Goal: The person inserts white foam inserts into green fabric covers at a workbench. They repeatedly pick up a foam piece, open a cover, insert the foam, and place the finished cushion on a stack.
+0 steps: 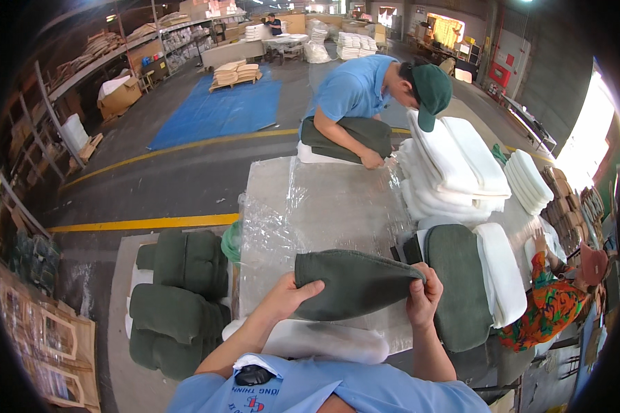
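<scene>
A dark green fabric cushion cover (355, 286) is stretched between my two hands, above the near part of the table. My left hand (293, 294) grips its left end, thumb on top. The right-hand corner is pinched in my right hand (425, 292), fingers closed on the edge. Below the cover, a white foam pad (324, 340) lies along the table's near edge, against my body. Right of my right hand lies a green covered cushion (455, 275), with a white pad (501, 275) beside it.
Plastic film covers the table (324, 206). Across it a co-worker (365, 89) handles a green cushion (351, 138). White pads (455, 158) are stacked at the right; another person (551, 303) works there. Green cushions (179, 310) are piled at my left.
</scene>
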{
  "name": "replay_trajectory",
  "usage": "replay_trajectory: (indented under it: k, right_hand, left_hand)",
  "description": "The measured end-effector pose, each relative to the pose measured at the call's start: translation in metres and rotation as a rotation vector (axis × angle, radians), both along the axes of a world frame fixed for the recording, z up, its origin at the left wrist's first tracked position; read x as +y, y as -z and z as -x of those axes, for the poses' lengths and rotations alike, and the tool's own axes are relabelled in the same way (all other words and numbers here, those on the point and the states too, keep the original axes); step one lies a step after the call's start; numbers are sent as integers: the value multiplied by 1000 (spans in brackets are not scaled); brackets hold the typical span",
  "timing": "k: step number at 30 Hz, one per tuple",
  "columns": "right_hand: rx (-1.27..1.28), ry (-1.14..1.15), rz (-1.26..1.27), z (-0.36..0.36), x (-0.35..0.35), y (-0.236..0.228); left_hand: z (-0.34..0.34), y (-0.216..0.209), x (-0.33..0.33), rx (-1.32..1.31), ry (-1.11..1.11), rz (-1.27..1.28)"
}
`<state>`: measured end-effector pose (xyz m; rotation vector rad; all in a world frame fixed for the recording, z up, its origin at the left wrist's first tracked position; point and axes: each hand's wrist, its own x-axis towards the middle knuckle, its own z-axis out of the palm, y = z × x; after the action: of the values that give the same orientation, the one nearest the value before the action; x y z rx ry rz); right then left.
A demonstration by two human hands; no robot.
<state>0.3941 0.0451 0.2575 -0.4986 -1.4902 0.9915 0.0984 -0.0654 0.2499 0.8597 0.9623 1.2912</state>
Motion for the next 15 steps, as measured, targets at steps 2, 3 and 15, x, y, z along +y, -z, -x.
replay_trajectory:
  k: [2, 3, 15]
  right_hand:
    - [33, -17, -16, -4, 2, 4]
    - [59, 30, 19, -6, 3, 6]
    - [107, 116, 164, -3, 6, 30]
  left_hand:
    - [1, 3, 4, -154, 54, -16]
    - [4, 4, 4, -241, 106, -37]
    - [-32, 2, -11, -677, 390, 105]
